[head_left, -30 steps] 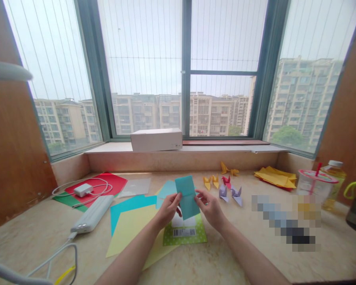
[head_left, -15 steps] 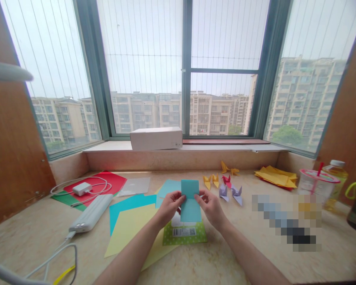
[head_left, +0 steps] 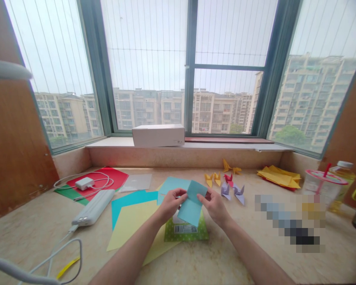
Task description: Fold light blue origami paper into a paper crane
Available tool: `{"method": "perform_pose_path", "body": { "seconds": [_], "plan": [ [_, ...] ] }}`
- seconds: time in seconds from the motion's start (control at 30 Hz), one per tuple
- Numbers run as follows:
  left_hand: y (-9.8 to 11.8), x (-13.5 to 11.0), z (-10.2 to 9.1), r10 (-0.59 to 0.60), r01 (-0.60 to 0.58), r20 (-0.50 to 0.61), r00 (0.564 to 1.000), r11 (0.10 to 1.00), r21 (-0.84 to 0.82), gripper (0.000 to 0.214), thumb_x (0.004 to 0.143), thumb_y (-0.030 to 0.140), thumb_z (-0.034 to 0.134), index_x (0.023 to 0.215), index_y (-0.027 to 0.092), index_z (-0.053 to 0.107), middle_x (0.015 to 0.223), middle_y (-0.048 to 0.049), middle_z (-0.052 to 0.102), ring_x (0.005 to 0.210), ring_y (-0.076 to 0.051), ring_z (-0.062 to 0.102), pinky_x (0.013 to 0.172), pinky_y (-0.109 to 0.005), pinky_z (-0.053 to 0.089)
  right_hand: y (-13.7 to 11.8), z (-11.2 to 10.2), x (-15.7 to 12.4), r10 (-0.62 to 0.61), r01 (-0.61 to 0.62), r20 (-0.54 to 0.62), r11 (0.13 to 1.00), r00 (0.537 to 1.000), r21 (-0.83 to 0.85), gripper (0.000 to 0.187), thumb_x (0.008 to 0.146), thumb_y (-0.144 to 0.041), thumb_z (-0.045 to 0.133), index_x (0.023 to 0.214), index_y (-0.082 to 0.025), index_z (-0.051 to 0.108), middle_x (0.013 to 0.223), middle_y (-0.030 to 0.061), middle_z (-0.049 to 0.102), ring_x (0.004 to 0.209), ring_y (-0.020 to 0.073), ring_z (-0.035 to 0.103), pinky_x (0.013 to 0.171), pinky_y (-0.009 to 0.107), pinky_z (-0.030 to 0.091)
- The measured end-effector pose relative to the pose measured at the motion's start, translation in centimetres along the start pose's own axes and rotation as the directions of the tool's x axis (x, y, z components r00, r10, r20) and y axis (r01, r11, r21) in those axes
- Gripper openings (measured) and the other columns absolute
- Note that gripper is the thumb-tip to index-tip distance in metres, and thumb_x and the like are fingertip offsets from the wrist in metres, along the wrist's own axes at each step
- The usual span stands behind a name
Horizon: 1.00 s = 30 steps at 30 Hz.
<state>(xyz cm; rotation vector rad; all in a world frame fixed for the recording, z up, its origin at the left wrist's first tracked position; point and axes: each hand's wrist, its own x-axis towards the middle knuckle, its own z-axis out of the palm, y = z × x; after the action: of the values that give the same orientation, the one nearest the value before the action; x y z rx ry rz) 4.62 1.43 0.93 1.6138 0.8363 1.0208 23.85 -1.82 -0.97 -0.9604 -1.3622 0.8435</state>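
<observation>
A light blue sheet of paper (head_left: 191, 209) with a crease across its middle is held up between my two hands, tilted. My left hand (head_left: 171, 205) pinches its left edge at the crease. On the opposite edge, my right hand (head_left: 213, 206) grips the paper between thumb and fingers. Beneath it lies a green dotted packet (head_left: 186, 234) with a white label, partly covered by the paper. Close to my left hand are light blue sheets (head_left: 172, 185), pale yellow sheets (head_left: 136, 223) and a bright blue sheet (head_left: 118, 206).
Folded paper cranes in yellow, red and purple (head_left: 239, 193) stand right of my hands. Yellow paper (head_left: 279, 177), a lidded cup (head_left: 323, 186) and a bottle (head_left: 342, 186) sit farther right. At left are a power bank (head_left: 93, 208), charger (head_left: 84, 183) and red paper (head_left: 115, 178). A white box (head_left: 158, 135) rests on the sill.
The light blue paper has turned from upright to a slant, its top leaning right and its bottom swinging left. Both hands keep hold of it. The view has shifted slightly.
</observation>
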Motion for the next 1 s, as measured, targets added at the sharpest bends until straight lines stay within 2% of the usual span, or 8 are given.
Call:
{"method": "perform_pose_path", "body": {
  "seconds": [0.13, 0.23, 0.33, 0.43, 0.53, 0.73, 0.9, 1.0],
  "plan": [
    [0.2, 0.1, -0.1, -0.003, 0.003, 0.019, 1.0, 1.0, 0.026, 0.045, 0.071, 0.053, 0.072, 0.09, 0.012, 0.07, 0.081, -0.0062, 0.069, 0.061, -0.013, 0.054, 0.053, -0.022, 0.037, 0.2, -0.5, 0.2, -0.016, 0.008, -0.071, 0.993, 0.997, -0.116, 0.038, 0.079, -0.043, 0.07, 0.106, -0.017, 0.068, 0.094, 0.0094, 0.074, 0.074, 0.0224, 0.067, 0.065, 0.033, 0.053],
    [0.3, 0.0, -0.2, -0.005, 0.004, 0.035, 0.999, 1.0, 0.03, 0.042, 0.07, 0.05, 0.074, 0.087, 0.012, 0.072, 0.079, -0.0058, 0.069, 0.064, -0.014, 0.055, 0.058, -0.024, 0.039, 0.1, -0.8, 0.3, -0.024, 0.01, -0.101, 0.991, 0.995, -0.135, 0.037, 0.077, -0.042, 0.071, 0.105, -0.017, 0.068, 0.097, 0.0098, 0.074, 0.077, 0.0227, 0.068, 0.067, 0.034, 0.053],
    [0.5, -0.3, -0.2, -0.021, 0.018, 0.085, 0.996, 0.999, 0.04, 0.04, 0.07, 0.048, 0.075, 0.085, 0.012, 0.073, 0.076, -0.0054, 0.069, 0.065, -0.015, 0.056, 0.06, -0.025, 0.039, -0.3, -1.0, 0.1, -0.02, 0.016, -0.055, 0.996, 0.998, -0.086, 0.034, 0.076, -0.043, 0.073, 0.098, -0.017, 0.069, 0.096, 0.01, 0.075, 0.087, 0.025, 0.069, 0.073, 0.035, 0.054],
    [0.8, -0.7, -0.1, -0.042, 0.036, 0.122, 0.992, 0.998, 0.047, 0.041, 0.073, 0.051, 0.072, 0.085, 0.011, 0.073, 0.07, -0.0036, 0.066, 0.061, -0.014, 0.052, 0.055, -0.023, 0.035, -0.8, -1.2, 0.0, -0.005, 0.004, -0.013, 0.999, 1.0, -0.045, 0.033, 0.076, -0.045, 0.073, 0.094, -0.017, 0.07, 0.091, 0.0083, 0.075, 0.082, 0.0235, 0.069, 0.073, 0.034, 0.054],
    [0.9, -1.0, 0.1, -0.06, 0.057, 0.147, 0.987, 0.998, 0.027, 0.046, 0.075, 0.054, 0.071, 0.091, 0.011, 0.072, 0.07, -0.0027, 0.064, 0.06, -0.012, 0.051, 0.054, -0.022, 0.035, -1.1, -1.4, 0.0, 0.004, -0.005, -0.025, 1.0, 1.0, -0.023, 0.034, 0.076, -0.046, 0.073, 0.093, -0.017, 0.069, 0.089, 0.0073, 0.074, 0.078, 0.0218, 0.068, 0.069, 0.032, 0.053],
    [1.0, -1.1, 0.4, -0.084, 0.104, 0.158, 0.984, 0.987, -0.12, 0.057, 0.069, 0.053, 0.078, 0.107, 0.012, 0.067, 0.08, -0.0048, 0.067, 0.064, -0.013, 0.055, 0.057, -0.022, 0.038, -0.9, -1.7, 0.1, 0.004, -0.004, -0.046, 1.0, 0.999, 0.002, 0.035, 0.075, -0.046, 0.073, 0.094, -0.018, 0.067, 0.085, 0.0059, 0.073, 0.074, 0.02, 0.065, 0.065, 0.03, 0.051],
    [1.5, -1.4, 0.5, -0.114, 0.137, 0.164, 0.98, 0.982, -0.133, 0.052, 0.071, 0.052, 0.077, 0.103, 0.012, 0.069, 0.078, -0.0031, 0.064, 0.064, -0.012, 0.052, 0.056, -0.021, 0.037, -1.1, -1.8, -0.1, -0.012, 0.011, -0.036, 1.0, 0.999, -0.015, 0.024, 0.075, -0.04, 0.07, 0.085, -0.019, 0.068, 0.076, 0.0026, 0.069, 0.066, 0.0171, 0.06, 0.06, 0.028, 0.047],
    [1.9, -1.5, 0.5, -0.119, 0.145, 0.185, 0.976, 0.98, -0.136, 0.05, 0.074, 0.055, 0.074, 0.098, 0.012, 0.07, 0.069, 0.0001, 0.058, 0.058, -0.009, 0.046, 0.052, -0.019, 0.033, -1.5, -1.9, -0.1, -0.046, 0.046, -0.025, 0.999, 0.999, -0.024, 0.011, 0.073, -0.031, 0.068, 0.075, -0.02, 0.07, 0.084, 0.004, 0.07, 0.08, 0.0199, 0.063, 0.07, 0.03, 0.048]
  ]
}}
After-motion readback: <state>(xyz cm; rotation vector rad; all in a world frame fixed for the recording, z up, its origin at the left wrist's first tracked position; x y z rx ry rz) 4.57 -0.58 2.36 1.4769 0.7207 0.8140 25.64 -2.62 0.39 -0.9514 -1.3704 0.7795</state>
